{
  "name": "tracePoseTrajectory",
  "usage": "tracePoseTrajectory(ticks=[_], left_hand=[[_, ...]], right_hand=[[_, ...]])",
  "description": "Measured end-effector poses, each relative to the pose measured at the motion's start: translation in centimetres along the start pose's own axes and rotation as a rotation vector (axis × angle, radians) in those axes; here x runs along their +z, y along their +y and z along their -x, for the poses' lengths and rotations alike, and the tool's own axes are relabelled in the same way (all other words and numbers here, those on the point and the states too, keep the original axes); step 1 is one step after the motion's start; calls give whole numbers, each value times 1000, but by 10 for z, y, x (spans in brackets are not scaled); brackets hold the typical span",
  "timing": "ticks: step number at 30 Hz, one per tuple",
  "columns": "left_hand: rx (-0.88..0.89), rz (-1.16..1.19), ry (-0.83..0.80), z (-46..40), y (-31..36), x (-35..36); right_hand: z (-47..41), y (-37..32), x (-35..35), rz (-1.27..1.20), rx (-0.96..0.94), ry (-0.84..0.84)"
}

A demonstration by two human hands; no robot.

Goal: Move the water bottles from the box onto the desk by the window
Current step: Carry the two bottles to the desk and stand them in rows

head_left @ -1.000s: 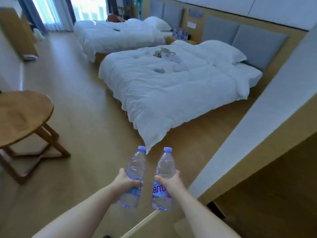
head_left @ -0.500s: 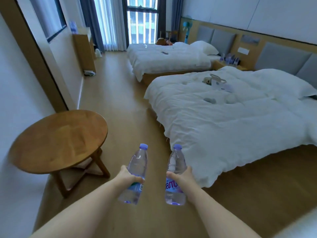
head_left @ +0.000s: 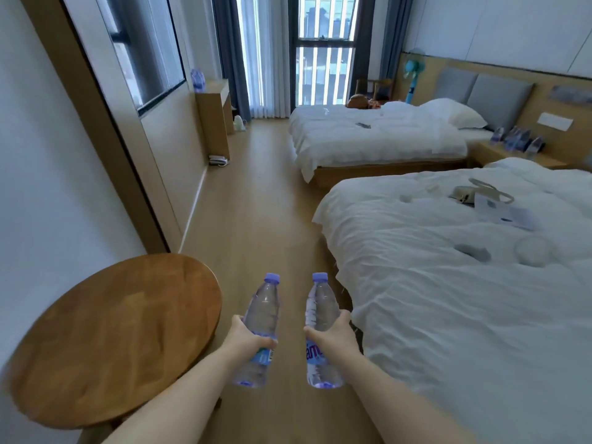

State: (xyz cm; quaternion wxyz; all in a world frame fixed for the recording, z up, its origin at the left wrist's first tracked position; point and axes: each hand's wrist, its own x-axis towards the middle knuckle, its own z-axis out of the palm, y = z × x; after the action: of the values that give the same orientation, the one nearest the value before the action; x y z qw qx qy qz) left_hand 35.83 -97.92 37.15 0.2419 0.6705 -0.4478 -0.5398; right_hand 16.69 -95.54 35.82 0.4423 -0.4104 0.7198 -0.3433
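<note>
- Left hand (head_left: 246, 339) wrapped round the middle of the left bottle (head_left: 260, 328), fingers curled over the label; bottle upright, tilted slightly right, purple cap on top.
- Right hand (head_left: 333, 331) gripping the right bottle (head_left: 321, 328) at mid-height, thumb across the front; upright, cap on.
- Both bottles held in the air over the floor (head_left: 256, 203), side by side, apart from each other.
- Round table (head_left: 112, 331) just left of the left arm, wooden top.
- Near bed (head_left: 464, 299) just right of the right hand, white cover; a bag (head_left: 480, 190) and papers (head_left: 509, 213) lying on it.
- Far bed (head_left: 374, 133) beyond, white as well, a small dark item on it.
- Nightstand (head_left: 493, 153) between the beds, several more bottles (head_left: 519, 139) standing on it.
- Desk (head_left: 214, 113) far off by the window (head_left: 323, 49), against the left wall; a pale purple object on top, too blurred to tell.
- Phone (head_left: 218, 160) on the floor at the foot of the desk.
</note>
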Motion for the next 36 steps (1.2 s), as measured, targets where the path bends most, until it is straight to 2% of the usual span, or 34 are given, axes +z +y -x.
tracePoseTrajectory(ticks=[7, 14, 23, 36], left_hand=[[10, 88, 120, -120, 74, -13], [-12, 208, 235, -280, 141, -44], [4, 183, 242, -479, 265, -93], [14, 156, 193, -794, 393, -112]], right_hand=[[-143, -73, 11, 41, -45, -46], [-307, -137, 47, 73, -76, -61], [-503, -266, 91, 15, -75, -70], [-829, -392, 115, 26, -58, -105]])
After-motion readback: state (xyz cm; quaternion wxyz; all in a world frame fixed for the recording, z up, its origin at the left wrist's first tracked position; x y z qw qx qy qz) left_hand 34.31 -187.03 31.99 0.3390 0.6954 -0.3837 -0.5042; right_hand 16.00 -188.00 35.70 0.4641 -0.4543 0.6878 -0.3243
